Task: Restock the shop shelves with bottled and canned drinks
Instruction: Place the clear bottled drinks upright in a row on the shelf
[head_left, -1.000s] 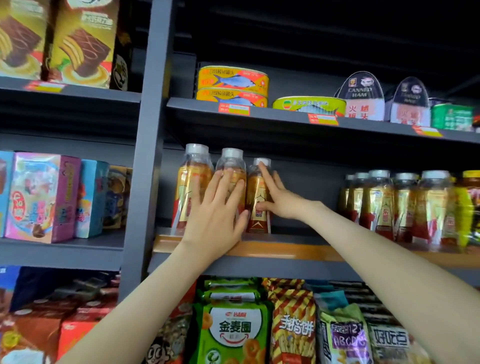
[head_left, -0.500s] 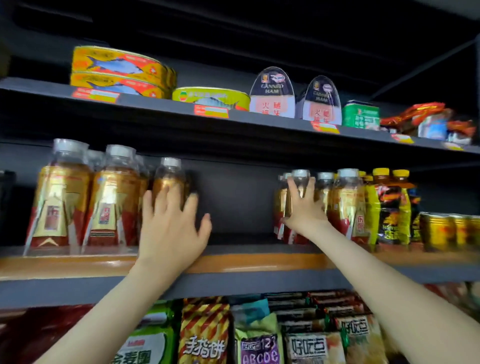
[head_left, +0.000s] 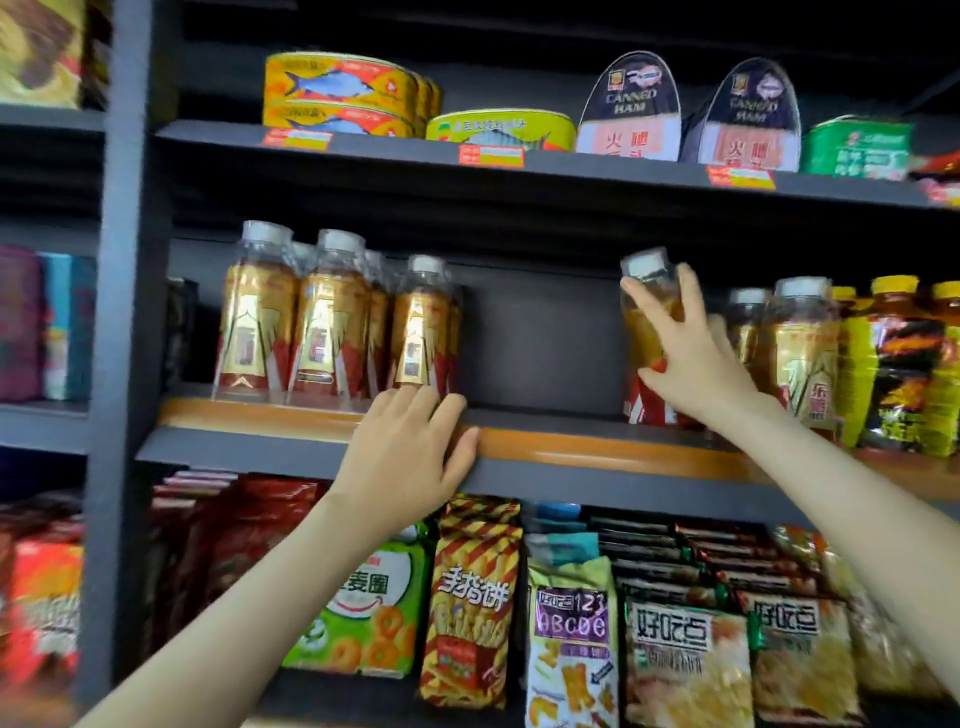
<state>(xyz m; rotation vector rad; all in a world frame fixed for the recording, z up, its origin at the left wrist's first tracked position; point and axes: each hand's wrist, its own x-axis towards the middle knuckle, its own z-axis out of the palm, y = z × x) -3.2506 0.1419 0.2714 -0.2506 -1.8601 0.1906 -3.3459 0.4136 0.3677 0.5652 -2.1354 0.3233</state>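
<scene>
Several tea bottles (head_left: 332, 322) with white caps and gold-red labels stand in a tight group at the left of the middle shelf (head_left: 571, 447). My left hand (head_left: 405, 457) rests on the shelf's front edge, just below the rightmost bottle of that group, fingers relaxed and holding nothing. My right hand (head_left: 685, 353) grips another tea bottle (head_left: 647, 312) of the same kind, tilted to the left, at the left end of a second group of tea bottles (head_left: 795, 353). A bare dark gap lies between the two groups.
Yellow-capped drink bottles (head_left: 898, 364) stand at the far right of the same shelf. Fish tins (head_left: 343, 98) and canned ham (head_left: 628, 109) fill the shelf above. Snack bags (head_left: 478, 603) hang below. A grey upright post (head_left: 130, 312) bounds the bay on the left.
My left hand dropped from the left bottle group down to the shelf edge. My right hand closed round a bottle in the right group and tilted it leftward. The view swung back left.
</scene>
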